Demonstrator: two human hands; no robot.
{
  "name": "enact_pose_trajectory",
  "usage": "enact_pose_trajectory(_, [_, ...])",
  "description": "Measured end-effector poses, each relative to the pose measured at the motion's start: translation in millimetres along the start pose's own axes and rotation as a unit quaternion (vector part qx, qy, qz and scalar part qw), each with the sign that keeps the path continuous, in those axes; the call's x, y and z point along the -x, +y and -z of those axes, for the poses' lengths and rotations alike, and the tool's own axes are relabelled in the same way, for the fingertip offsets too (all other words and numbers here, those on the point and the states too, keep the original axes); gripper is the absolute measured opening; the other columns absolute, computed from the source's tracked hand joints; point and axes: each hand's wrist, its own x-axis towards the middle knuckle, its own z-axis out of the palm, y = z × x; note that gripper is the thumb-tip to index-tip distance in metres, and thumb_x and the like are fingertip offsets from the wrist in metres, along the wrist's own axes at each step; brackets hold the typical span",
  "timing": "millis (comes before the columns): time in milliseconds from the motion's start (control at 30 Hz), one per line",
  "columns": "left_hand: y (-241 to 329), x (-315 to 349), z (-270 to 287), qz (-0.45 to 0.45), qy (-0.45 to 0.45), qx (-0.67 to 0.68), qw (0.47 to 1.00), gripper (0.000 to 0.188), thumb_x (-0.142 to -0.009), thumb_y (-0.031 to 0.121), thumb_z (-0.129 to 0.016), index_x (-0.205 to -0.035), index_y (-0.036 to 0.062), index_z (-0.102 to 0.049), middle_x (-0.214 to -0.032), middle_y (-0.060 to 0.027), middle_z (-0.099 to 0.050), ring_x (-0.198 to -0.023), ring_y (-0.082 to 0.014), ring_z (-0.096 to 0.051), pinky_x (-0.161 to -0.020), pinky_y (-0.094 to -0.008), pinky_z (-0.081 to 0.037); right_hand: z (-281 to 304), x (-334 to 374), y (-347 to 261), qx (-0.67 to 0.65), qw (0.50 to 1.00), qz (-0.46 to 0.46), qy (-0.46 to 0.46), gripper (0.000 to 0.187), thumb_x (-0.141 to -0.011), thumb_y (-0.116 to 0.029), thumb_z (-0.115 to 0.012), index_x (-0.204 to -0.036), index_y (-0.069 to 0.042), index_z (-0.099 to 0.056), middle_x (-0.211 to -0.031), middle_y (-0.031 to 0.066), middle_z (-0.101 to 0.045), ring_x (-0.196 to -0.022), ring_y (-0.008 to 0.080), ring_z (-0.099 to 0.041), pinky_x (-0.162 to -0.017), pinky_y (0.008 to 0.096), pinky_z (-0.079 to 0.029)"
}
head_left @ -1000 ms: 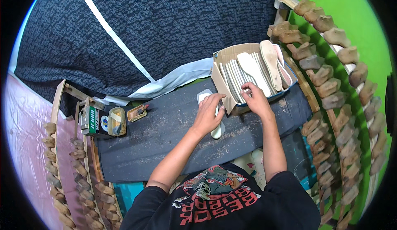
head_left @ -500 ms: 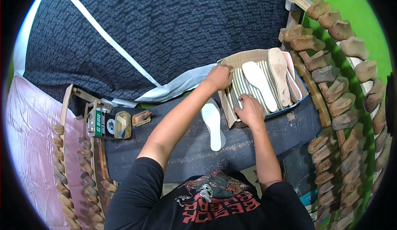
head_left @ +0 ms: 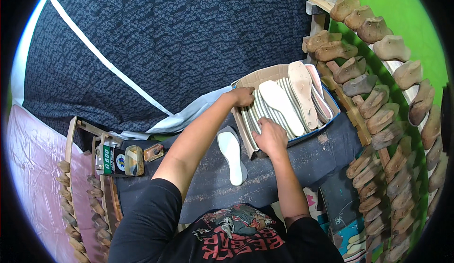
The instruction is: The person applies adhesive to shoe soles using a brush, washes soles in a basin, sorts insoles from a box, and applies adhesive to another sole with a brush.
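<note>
A cardboard box point(head_left: 250, 77) holds a tightly packed row of pale shoe insoles point(head_left: 257, 106) standing on edge. My left hand point(head_left: 243, 96) reaches over the box's left wall, fingers curled down on the far ends of the leftmost insoles. At their near ends, my right hand point(head_left: 271, 137) closes thumb and fingers on the same row; the fingertips are partly hidden. Across the row lies a white insole point(head_left: 282, 106). Right of it leans a tan insole point(head_left: 301, 93) with small marks. Outside the box, a white sole-shaped piece point(head_left: 231, 155) lies over a grey one on the table.
Dark cloth with scattered crumbs covers the table point(head_left: 203, 178). At left stand a green and black can point(head_left: 111, 160), a cut-open container point(head_left: 135, 160) and a small tray point(head_left: 153, 152). Racks of wooden shoe lasts point(head_left: 373, 100) rise on the right, others point(head_left: 69, 206) on the left.
The whole view has shifted, so the box appears farther left and lower. Both hands stay at the left part of the insole row, with little other visible movement.
</note>
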Motion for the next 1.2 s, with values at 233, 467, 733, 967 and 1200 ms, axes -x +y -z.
enact_pose_trajectory(233, [19.0, 19.6, 7.2, -0.014, 0.037, -0.109, 0.993, 0.051, -0.092, 0.038, -0.053, -0.115, -0.0032, -0.074, -0.126, -0.0292, -0.066, -0.126, -0.0427, -0.058, -0.113, -0.0436, -0.04, -2.9, 2.3, 8.7, -0.006, 1.0, 0.015, 0.018, 0.045, -0.087, -0.032, -0.076, -0.12, -0.004, -0.064, -0.114, 0.0169, -0.069, -0.106, 0.034, -0.068, -0.09, 0.0449, -0.054])
enact_pose_trajectory(467, [14.3, 10.0, -0.7, 0.029, 0.007, -0.091, 0.995, 0.062, -0.087, 0.045, -0.056, -0.128, 0.0, -0.068, -0.127, -0.0249, -0.067, -0.121, -0.0371, -0.062, -0.11, -0.0422, -0.043, -1.4, 1.1, 4.6, 0.005, 1.0, 0.025, -0.009, 0.047, -0.087, -0.032, -0.075, -0.123, -0.004, -0.064, -0.119, 0.0175, -0.067, -0.112, 0.0346, -0.066, -0.095, 0.0455, -0.052])
enact_pose_trajectory(733, [11.8, 11.4, 7.4, 0.061, -0.013, 0.097, 0.993, 0.06, -0.083, 0.046, -0.061, -0.119, -0.0006, -0.071, -0.114, -0.0192, -0.073, -0.102, -0.0302, -0.072, -0.088, -0.0391, -0.055, -0.7, 1.8, 6.7, 0.012, 0.999, 0.032, -0.022, 0.047, -0.089, -0.034, -0.073, -0.123, -0.004, -0.065, -0.119, 0.0177, -0.066, -0.113, 0.0351, -0.065, -0.096, 0.0466, -0.052])
enact_pose_trajectory(967, [16.9, 40.0, 7.2, 0.012, 0.115, 0.107, 0.988, 0.039, -0.083, 0.034, -0.069, -0.098, -0.0018, -0.069, -0.095, -0.0213, -0.073, -0.083, -0.0324, -0.072, -0.079, -0.041, -0.057, -11.4, 5.1, 13.7, 0.027, 0.998, 0.043, 0.028, 0.046, -0.089, -0.036, -0.073, -0.121, -0.005, -0.066, -0.122, 0.0155, -0.067, -0.112, 0.0344, -0.065, -0.099, 0.0457, -0.049])
enact_pose_trajectory(1200, [17.3, 49.0, 8.5, -0.067, 0.195, 0.118, 0.971, 0.042, -0.081, 0.022, -0.073, -0.115, -0.0023, -0.069, -0.103, -0.0235, -0.073, -0.096, -0.0335, -0.072, -0.086, -0.0376, -0.056, -4.8, 4.3, 9.0, 0.035, 0.999, 0.03, 0.022, 0.06, -0.086, -0.035, -0.077, -0.135, -0.004, -0.058, -0.13, 0.0161, -0.06, -0.123, 0.0323, -0.057, -0.103, 0.0466, -0.045])
